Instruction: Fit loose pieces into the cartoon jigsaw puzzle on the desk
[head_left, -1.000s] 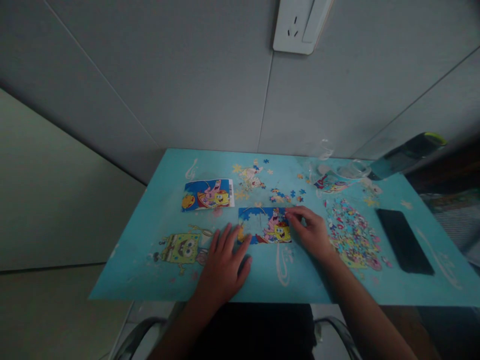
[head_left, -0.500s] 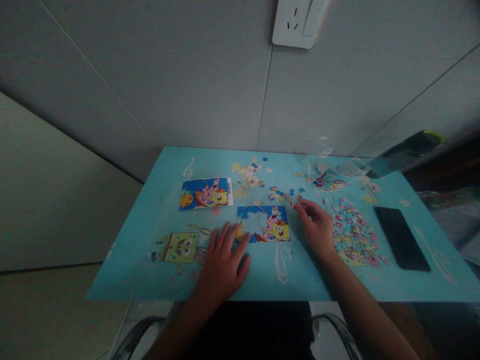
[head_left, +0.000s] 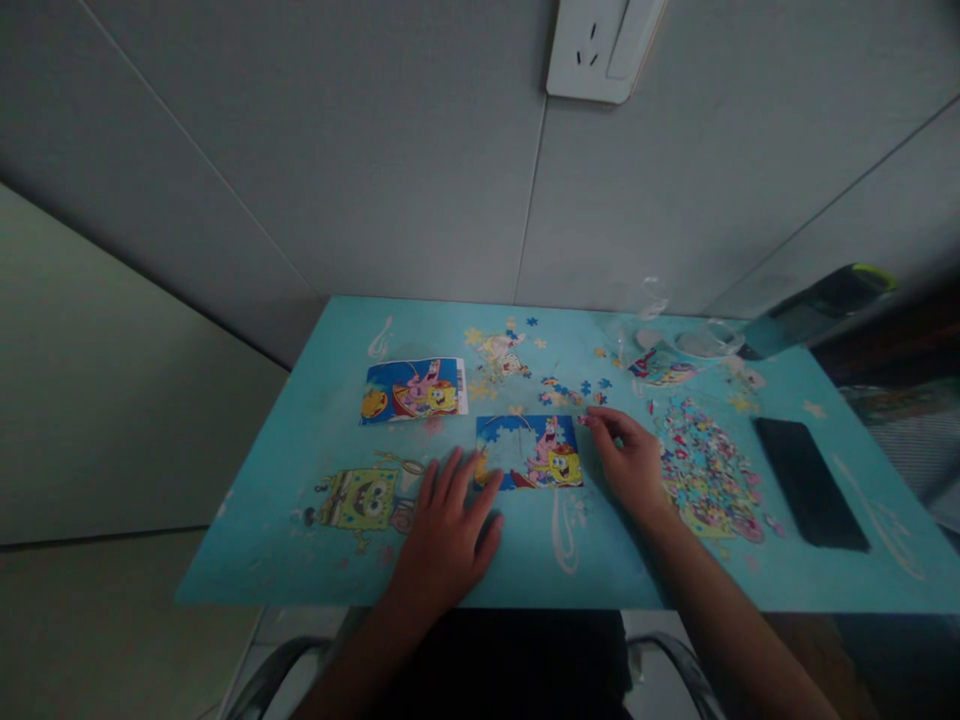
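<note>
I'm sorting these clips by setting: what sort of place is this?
Likely a hobby corner at home or in an office: a wall socket above, a cartoon table mat, and a half-built jigsaw on it.

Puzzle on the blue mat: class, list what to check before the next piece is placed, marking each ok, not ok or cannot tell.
1. Puzzle steadied: ok, left hand lies flat, fingertips at its left edge.
2. Piece in right hand: cannot tell, too small.
3. Gaps visible: ok, bare patches upper left.
4. Reference card uncovered: ok.
5. Pile of loose pieces beside right hand: ok.
6. Phone apart from pile: ok.
</note>
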